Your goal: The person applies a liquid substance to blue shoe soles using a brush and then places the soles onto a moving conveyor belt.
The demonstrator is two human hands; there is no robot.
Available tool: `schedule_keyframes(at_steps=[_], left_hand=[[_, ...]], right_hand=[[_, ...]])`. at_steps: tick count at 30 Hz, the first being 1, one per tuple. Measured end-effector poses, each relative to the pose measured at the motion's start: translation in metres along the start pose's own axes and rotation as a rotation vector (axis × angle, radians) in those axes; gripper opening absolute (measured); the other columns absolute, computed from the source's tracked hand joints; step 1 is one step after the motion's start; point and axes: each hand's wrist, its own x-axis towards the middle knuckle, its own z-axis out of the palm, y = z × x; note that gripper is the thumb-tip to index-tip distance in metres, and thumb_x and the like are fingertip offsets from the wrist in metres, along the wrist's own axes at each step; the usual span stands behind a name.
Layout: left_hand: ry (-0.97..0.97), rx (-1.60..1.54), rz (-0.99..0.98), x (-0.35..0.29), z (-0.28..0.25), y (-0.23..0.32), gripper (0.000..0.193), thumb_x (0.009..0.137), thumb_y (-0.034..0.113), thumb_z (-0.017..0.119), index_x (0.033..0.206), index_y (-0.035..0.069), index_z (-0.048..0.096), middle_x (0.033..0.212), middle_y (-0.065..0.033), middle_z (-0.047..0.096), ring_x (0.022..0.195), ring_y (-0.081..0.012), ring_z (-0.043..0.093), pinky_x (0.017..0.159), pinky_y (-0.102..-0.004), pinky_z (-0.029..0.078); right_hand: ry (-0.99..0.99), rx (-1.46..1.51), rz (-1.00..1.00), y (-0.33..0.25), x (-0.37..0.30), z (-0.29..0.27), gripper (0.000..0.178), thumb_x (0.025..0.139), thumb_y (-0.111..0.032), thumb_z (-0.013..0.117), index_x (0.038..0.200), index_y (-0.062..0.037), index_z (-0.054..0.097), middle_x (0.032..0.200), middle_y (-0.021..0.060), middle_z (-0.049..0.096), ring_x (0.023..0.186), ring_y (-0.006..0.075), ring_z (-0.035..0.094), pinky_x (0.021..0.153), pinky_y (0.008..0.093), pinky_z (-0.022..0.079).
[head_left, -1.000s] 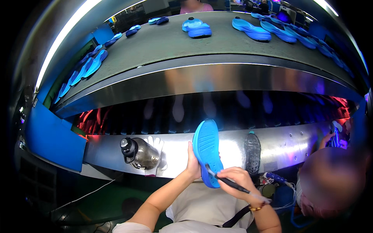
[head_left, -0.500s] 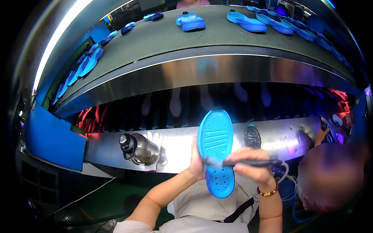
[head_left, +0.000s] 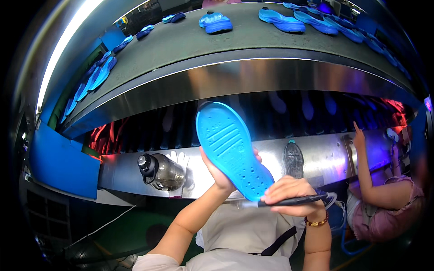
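Observation:
A bright blue shoe sole (head_left: 228, 144) is tilted over the metal ledge, its wide end up and to the left. Its inner face, with raised bars and small holes, is turned toward me. My left hand (head_left: 218, 174) grips it from behind, the fingertips showing past its right edge. In my right hand (head_left: 291, 194) is a black-handled brush (head_left: 300, 200), its pale bristles pointing left, just below the sole's narrow end. The right fingers are at that narrow end and seem to touch it.
On the ledge (head_left: 212, 192) stand a dark clear bottle (head_left: 167, 171) by a white glove (head_left: 181, 161) and a dark sole-shaped piece (head_left: 294, 160). Beyond, a conveyor belt (head_left: 176, 49) carries several blue soles (head_left: 282, 21). A co-worker's arm (head_left: 368, 174) reaches in at right.
The sole has swung from upright to a slant, its wide end moving up and left. The brush has gone from the sole's middle to below its narrow end. The co-worker's arm now reaches up.

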Motion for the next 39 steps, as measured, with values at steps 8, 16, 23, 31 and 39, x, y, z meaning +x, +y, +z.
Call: schedule_keyframes(at_steps=[8, 16, 23, 31, 39], left_hand=[[-0.024, 0.003, 0.063, 0.005, 0.008, 0.016, 0.099, 0.066, 0.083, 0.011, 0.111, 0.002, 0.046, 0.088, -0.0204, 0.057, 0.076, -0.0321, 0.058, 0.068, -0.0420, 0.048], [0.040, 0.115, 0.089, 0.008, 0.012, 0.020, 0.100, 0.066, 0.083, 0.010, 0.113, 0.002, 0.044, 0.091, -0.0212, 0.057, 0.078, -0.0318, 0.059, 0.070, -0.0427, 0.049], [0.033, -0.015, -0.062, 0.000, 0.026, 0.010, 0.088, 0.078, 0.071, 0.019, 0.128, 0.000, 0.032, 0.116, -0.0227, 0.048, 0.101, -0.0337, 0.052, 0.088, -0.0447, 0.042], [-0.157, 0.102, -0.350, -0.013, -0.010, 0.009, 0.060, 0.085, 0.035, 0.045, 0.130, -0.001, 0.029, 0.122, -0.0168, 0.047, 0.108, -0.0238, 0.050, 0.093, -0.0342, 0.040], [-0.235, 0.344, -0.771, -0.007, 0.003, 0.026, 0.064, 0.079, 0.034, 0.053, 0.128, -0.003, 0.035, 0.117, -0.0177, 0.049, 0.103, -0.0226, 0.052, 0.088, -0.0321, 0.042]], right_hand=[[0.098, -0.009, 0.100, -0.001, -0.013, 0.006, 0.020, 0.065, -0.001, 0.070, 0.085, -0.0007, 0.066, 0.086, 0.0125, 0.065, 0.087, 0.0226, 0.061, 0.078, 0.0314, 0.048], [0.193, 0.072, 0.147, 0.008, -0.020, 0.014, 0.024, 0.063, 0.004, 0.069, 0.087, 0.0010, 0.065, 0.089, 0.0120, 0.065, 0.089, 0.0235, 0.059, 0.080, 0.0304, 0.046], [0.524, 0.793, 0.275, 0.029, -0.030, 0.029, 0.021, 0.073, 0.003, 0.062, 0.094, 0.0061, 0.061, 0.098, 0.0192, 0.060, 0.090, 0.0224, 0.058, 0.082, 0.0295, 0.045], [0.151, 0.224, 0.300, -0.008, -0.017, 0.006, 0.024, 0.069, 0.003, 0.067, 0.093, 0.0021, 0.063, 0.091, 0.0141, 0.065, 0.080, 0.0178, 0.064, 0.072, 0.0251, 0.050], [-0.080, 0.047, 0.152, -0.011, -0.011, 0.000, 0.020, 0.070, -0.003, 0.068, 0.089, 0.0011, 0.063, 0.092, 0.0138, 0.065, 0.085, 0.0251, 0.064, 0.076, 0.0285, 0.050]])
